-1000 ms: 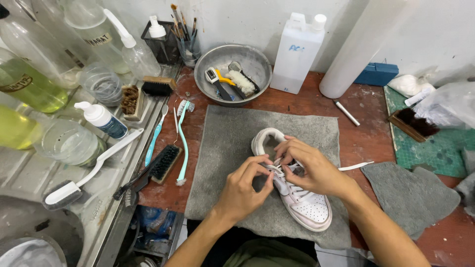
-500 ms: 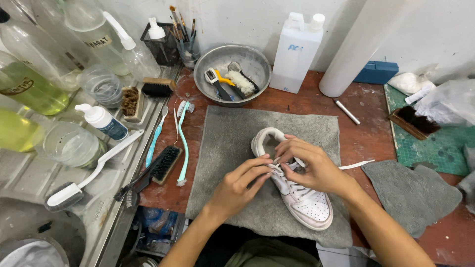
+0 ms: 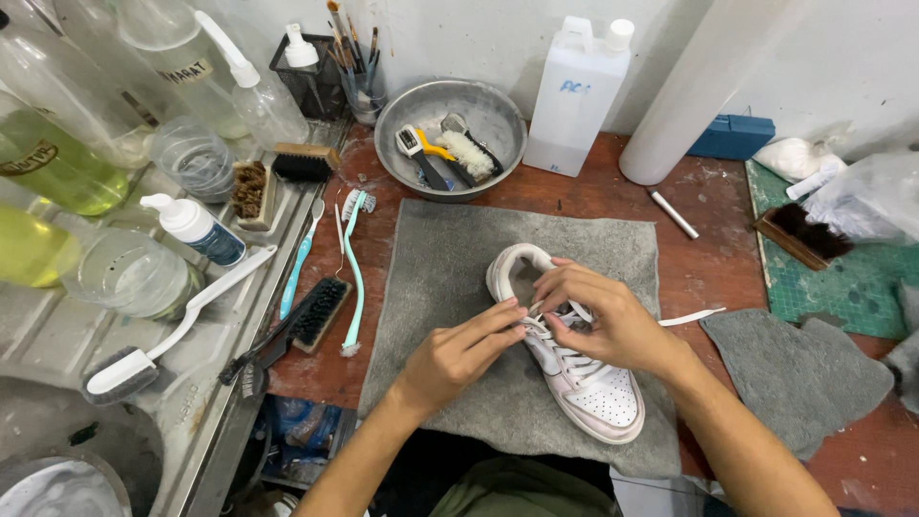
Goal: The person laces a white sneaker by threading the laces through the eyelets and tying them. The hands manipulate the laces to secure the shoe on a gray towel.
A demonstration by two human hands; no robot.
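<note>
Both forearms are bare with no sleeves, the fingers (image 3: 498, 321) ringless, olive-green trousers (image 3: 517, 488) below.

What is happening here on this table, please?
A person works on a white sneaker that lies on a grey felt mat. The left hand and the right hand both pinch the white laces near the shoe's opening. Brushes lie to the left, and a metal bowl with more tools stands behind the mat.
</note>
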